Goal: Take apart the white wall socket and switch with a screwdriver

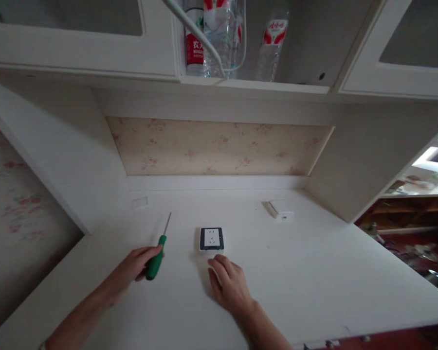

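Observation:
My left hand (136, 267) grips the green handle of a screwdriver (156, 257) that lies on the white desk (314, 282), its metal shaft pointing away from me. A wall socket plate (211, 238) with a dark frame and white face rests flat on the desk just ahead. My right hand (229, 283) lies palm down just below the socket, fingers curled loosely with the tips close to its near edge, holding nothing.
A small white box (281, 209) sits at the back right of the desk. Plastic water bottles (219, 34) stand on the shelf above, with cabinet doors either side. A white side panel (58, 160) walls the left.

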Motion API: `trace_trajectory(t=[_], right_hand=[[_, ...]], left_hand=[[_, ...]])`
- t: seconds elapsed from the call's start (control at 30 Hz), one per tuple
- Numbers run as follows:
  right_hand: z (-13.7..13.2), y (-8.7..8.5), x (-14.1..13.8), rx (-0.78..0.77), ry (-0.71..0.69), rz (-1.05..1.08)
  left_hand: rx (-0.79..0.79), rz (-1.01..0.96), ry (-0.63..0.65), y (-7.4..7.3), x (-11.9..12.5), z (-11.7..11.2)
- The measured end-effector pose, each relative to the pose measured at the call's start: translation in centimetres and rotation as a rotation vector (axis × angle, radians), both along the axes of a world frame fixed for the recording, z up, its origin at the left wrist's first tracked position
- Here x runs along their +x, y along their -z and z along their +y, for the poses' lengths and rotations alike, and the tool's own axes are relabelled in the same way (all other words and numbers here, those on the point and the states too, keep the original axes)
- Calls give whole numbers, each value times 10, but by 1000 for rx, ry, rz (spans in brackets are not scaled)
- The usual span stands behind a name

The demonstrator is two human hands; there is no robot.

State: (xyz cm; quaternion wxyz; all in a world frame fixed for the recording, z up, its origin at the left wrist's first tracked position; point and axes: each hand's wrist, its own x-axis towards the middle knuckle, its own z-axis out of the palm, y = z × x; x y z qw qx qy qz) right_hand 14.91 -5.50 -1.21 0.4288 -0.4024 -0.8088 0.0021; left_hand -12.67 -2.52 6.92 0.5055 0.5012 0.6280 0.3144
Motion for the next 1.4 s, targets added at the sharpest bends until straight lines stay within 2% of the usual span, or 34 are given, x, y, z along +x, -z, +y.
trace_trajectory(t=[0.07,0.17,0.27,0.33,0.4,0.47,0.5,0.57,0.67,0.77,0.83,0.97,1.2,1.4], right_hand=[[-7,-1,-10,87,-34,-63],[-10,-3,-16,192,-14,-56],[-5,-8,-7,270,80,12],[-1,-14,5,309,103,41],[3,-24,16,353,105,83],[10,-37,23,351,161,196],[14,-44,25,300,196,290],[26,-59,26,100,211,561],[50,-81,26,-202,109,1045],[74,-102,26,-313,-28,1449],[85,-113,23,-360,-120,1593],[99,-120,11,-387,-185,1616],[109,-108,-6,-411,-168,1483],[111,-107,-6,-453,-170,1446]], left_hand=[[-6,-155,12,-3,45,-11],[23,-361,105,-1,99,-20],[81,-507,135,-1,133,-23],[95,-505,191,-3,144,-20],[125,-422,238,-1,146,-9],[245,-281,229,8,142,8],[345,-198,198,15,137,17],[526,1,119,34,126,35],[613,229,85,65,113,53],[626,341,187,87,107,59],[627,377,245,96,107,60],[663,412,247,103,108,62],[677,403,213,102,108,63],[650,385,225,99,109,63]])
